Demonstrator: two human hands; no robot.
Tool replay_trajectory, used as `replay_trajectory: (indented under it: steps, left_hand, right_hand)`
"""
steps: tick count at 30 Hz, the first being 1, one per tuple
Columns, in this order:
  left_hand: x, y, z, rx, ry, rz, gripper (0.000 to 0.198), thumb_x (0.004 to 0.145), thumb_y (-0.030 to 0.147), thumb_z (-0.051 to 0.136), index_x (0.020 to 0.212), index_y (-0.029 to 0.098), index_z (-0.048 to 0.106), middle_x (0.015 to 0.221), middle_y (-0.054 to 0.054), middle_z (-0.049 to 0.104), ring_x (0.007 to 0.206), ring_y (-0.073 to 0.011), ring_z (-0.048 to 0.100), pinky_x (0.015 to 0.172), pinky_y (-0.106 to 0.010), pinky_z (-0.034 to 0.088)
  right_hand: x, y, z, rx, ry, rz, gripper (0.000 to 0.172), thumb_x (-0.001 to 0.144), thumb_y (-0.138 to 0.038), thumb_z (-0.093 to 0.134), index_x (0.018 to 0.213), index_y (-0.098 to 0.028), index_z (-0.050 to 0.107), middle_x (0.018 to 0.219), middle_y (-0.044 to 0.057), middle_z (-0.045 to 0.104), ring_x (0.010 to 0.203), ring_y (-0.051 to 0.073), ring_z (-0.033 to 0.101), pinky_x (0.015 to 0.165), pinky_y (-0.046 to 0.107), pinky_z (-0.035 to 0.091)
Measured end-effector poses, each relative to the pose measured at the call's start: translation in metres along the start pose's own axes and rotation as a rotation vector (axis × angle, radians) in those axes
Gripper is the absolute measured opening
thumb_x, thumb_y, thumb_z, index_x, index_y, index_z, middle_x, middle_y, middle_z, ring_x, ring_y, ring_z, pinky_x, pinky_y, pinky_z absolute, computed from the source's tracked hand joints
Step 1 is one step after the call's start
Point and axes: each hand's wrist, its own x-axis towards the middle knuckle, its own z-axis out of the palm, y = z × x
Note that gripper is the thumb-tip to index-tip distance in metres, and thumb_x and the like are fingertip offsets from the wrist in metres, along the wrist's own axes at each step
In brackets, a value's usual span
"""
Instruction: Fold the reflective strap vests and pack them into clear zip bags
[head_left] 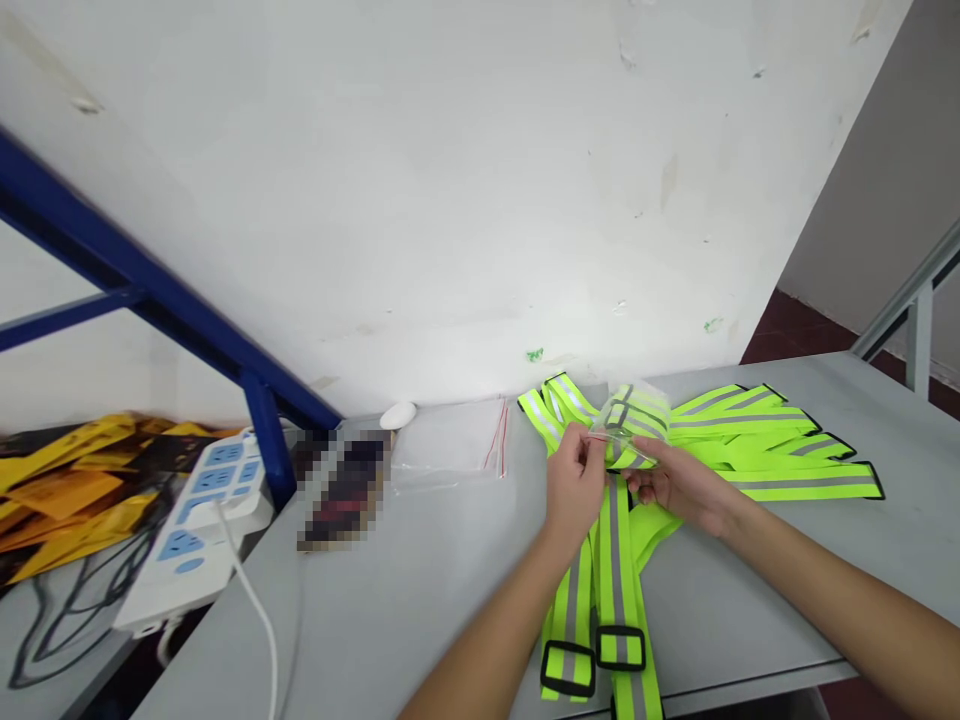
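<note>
Between three and four o'clock from centre, a clear bag (654, 402) with folded reflective strap (630, 455) inside is held just above a grey tabletop (390, 590). Its edge, where a red line shows, is pinched in the left hand (576, 475), seemingly to keep the thin plastic from slipping. The right hand (679, 485) is placed along its near right side, thumb laid against the bundle and fingers curled beneath; the grip appears to be closed on the bag, perhaps for support, though the contact underneath is hidden.

Loose lime straps (799, 487) are fanned out past the right hand, toward half past three, probably so that single ones can be told apart. Others are trailed toward five o'clock, their black buckles (621, 632) near the front edge. Flat plastic bags (450, 435) are laid near half past six, perhaps for easy reach, beside a white oval object (397, 415). At eight o'clock, a power strip (217, 490) is set well apart from the straps.
</note>
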Motion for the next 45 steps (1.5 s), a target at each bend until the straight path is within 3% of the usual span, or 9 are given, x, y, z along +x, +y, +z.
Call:
replay_trajectory:
  steps: [5,11,15,20,25,30,34,38,45]
  left_hand:
    - [0.003,0.005,-0.004,0.017,-0.033,-0.067,0.028,0.088,0.035,0.047,0.065,0.022,0.037,0.046,0.008,0.044,0.046,-0.0113,0.049,0.05,-0.022,0.038]
    - [0.003,0.006,-0.005,0.079,-0.1,-0.042,0.029,0.087,0.035,0.046,0.064,0.022,0.036,0.048,0.007,0.047,0.047,-0.0113,0.047,0.051,-0.023,0.036]
    - [-0.001,0.007,-0.004,0.162,-0.177,-0.004,0.028,0.087,0.035,0.045,0.063,0.022,0.037,0.051,0.006,0.046,0.047,-0.0108,0.045,0.049,-0.023,0.031]
    - [-0.013,0.013,0.003,0.27,-0.291,0.107,0.027,0.086,0.031,0.045,0.062,0.022,0.036,0.052,0.006,0.041,0.046,-0.0099,0.035,0.046,-0.024,0.023]
    - [-0.018,0.018,0.006,0.345,-0.282,0.181,0.029,0.085,0.027,0.046,0.06,0.022,0.031,0.051,0.007,0.036,0.047,-0.0098,0.031,0.047,-0.024,0.023]
    - [-0.005,0.014,-0.005,0.517,0.04,0.388,0.006,0.081,0.015,0.047,0.083,0.02,0.046,0.083,-0.003,0.05,0.077,-0.0171,0.052,0.066,-0.028,0.042]
    - [0.008,0.01,-0.02,0.671,0.035,0.518,0.035,0.082,0.005,0.04,0.113,0.019,0.049,0.118,-0.013,0.045,0.108,-0.0233,0.049,0.088,-0.037,0.044]
    - [0.017,0.006,-0.03,0.716,-0.018,0.437,0.028,0.087,0.01,0.039,0.107,0.021,0.055,0.111,-0.01,0.052,0.099,-0.0222,0.055,0.082,-0.034,0.046]
    - [0.022,0.002,-0.031,0.562,-0.005,0.241,0.018,0.092,0.028,0.044,0.104,0.023,0.057,0.095,-0.004,0.067,0.081,-0.0193,0.062,0.086,-0.036,0.041]
  right_hand:
    - [0.006,-0.001,-0.005,-0.195,0.019,-0.145,0.042,0.07,-0.054,0.073,0.088,-0.019,0.06,0.067,-0.002,0.055,0.058,0.012,0.052,0.054,0.026,0.041]
    - [0.009,-0.01,-0.019,-0.873,0.547,-0.708,0.098,0.052,-0.053,0.083,0.132,-0.023,0.037,0.119,0.01,0.048,0.086,0.022,0.057,0.07,0.036,0.049]
    - [0.008,-0.014,-0.021,-1.195,0.359,-0.934,0.053,0.071,-0.043,0.075,0.116,-0.025,0.054,0.116,0.01,0.054,0.101,0.027,0.055,0.085,0.042,0.045]
    - [0.013,-0.012,-0.024,-1.349,0.465,-1.018,0.015,0.081,-0.034,0.064,0.082,-0.023,0.054,0.078,0.003,0.059,0.07,0.02,0.053,0.072,0.036,0.04]
    - [0.018,-0.013,-0.026,-1.418,0.479,-1.115,0.034,0.086,-0.032,0.055,0.061,-0.024,0.033,0.055,-0.004,0.041,0.053,0.014,0.036,0.066,0.032,0.035]
    - [0.008,-0.013,-0.019,-1.527,0.196,-1.029,0.021,0.089,-0.034,0.053,0.074,-0.023,0.046,0.065,-0.001,0.051,0.059,0.016,0.044,0.062,0.03,0.035]
    - [-0.003,-0.009,-0.011,-1.628,0.016,-0.961,0.02,0.085,-0.036,0.059,0.097,-0.021,0.053,0.085,0.005,0.06,0.074,0.02,0.053,0.071,0.034,0.042]
    - [-0.007,-0.007,-0.008,-1.675,-0.02,-0.966,0.043,0.079,-0.031,0.066,0.118,-0.021,0.05,0.107,0.01,0.059,0.093,0.026,0.055,0.083,0.042,0.045]
    - [-0.001,-0.007,-0.016,-1.692,0.079,-0.974,0.035,0.075,-0.006,0.053,0.107,-0.021,0.052,0.103,0.01,0.06,0.092,0.026,0.058,0.079,0.04,0.048]
